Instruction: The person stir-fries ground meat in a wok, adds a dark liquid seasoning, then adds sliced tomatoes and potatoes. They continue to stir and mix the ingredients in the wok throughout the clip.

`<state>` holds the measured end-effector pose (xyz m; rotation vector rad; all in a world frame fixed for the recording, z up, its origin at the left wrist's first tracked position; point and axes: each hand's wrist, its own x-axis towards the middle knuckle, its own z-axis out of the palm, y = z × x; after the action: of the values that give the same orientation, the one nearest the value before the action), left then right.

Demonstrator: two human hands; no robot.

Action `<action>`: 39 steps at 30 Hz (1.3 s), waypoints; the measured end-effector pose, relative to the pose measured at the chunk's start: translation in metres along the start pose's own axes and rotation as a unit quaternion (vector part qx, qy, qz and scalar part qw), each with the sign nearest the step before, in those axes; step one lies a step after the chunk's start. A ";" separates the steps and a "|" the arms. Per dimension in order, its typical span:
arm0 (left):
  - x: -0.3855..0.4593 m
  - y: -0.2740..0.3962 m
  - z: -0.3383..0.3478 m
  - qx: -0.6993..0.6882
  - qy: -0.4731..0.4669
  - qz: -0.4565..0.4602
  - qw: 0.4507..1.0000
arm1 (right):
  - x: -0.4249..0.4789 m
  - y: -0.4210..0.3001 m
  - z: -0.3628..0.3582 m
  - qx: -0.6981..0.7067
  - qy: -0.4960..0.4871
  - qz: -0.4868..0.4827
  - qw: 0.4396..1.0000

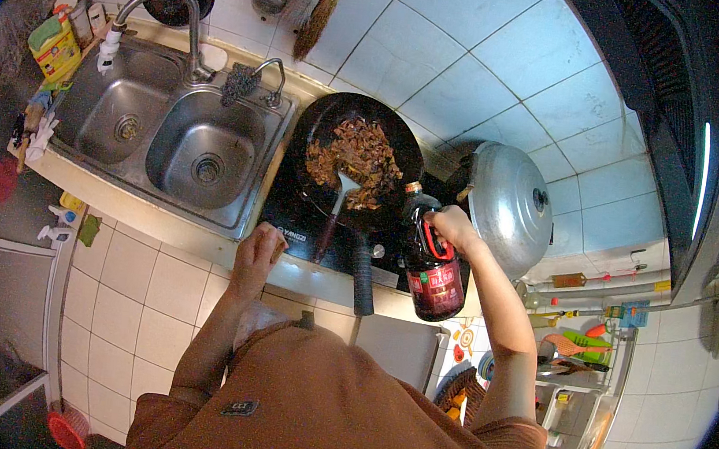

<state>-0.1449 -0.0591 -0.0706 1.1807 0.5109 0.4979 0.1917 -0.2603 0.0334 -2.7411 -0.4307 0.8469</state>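
Note:
My right hand (pixel 453 227) grips the red handle of a large dark bottle (pixel 435 286) with a red label, held nearly upright just right of the wok. The bottle's cap end points at the wok's right edge. Sliced brown food (pixel 360 158) lies in the black wok (pixel 403 136) on the black cooktop (pixel 289 196). A spatula (pixel 345 189) with a grey head rests in the food, its dark handle over the wok's near rim. My left hand (pixel 259 249) is curled at the cooktop's front left edge; a small tan thing shows at its fingers, too unclear to name.
Left of the cooktop is a double steel sink (pixel 202 200) with a curved faucet (pixel 192 2). The wok's handle (pixel 363 278) sticks out over the counter's front edge. A large domed aluminium lid (pixel 514 209) stands behind my right hand. A range hood (pixel 671 114) hangs at the upper right.

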 end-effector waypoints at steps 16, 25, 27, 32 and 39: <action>-0.002 -0.003 0.004 0.049 0.009 0.010 0.999 | -0.003 -0.005 0.003 0.007 -0.001 -0.006 1.000; -0.001 -0.007 0.007 0.063 -0.007 -0.012 0.998 | -0.008 -0.006 -0.001 0.021 0.015 -0.017 1.000; -0.001 -0.008 0.010 0.069 -0.009 0.001 0.998 | -0.006 0.000 0.001 0.030 0.015 -0.031 0.999; -0.002 -0.011 0.017 0.042 -0.007 0.005 0.999 | -0.023 0.003 -0.003 -0.008 0.033 -0.037 0.999; 0.008 0.017 0.066 -0.014 -0.074 0.094 0.993 | -0.084 0.006 0.001 0.046 0.119 -0.119 0.985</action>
<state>-0.0998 -0.0970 -0.0357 1.2340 0.2642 0.5723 0.1260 -0.2949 0.0738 -2.5949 -0.6366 0.4599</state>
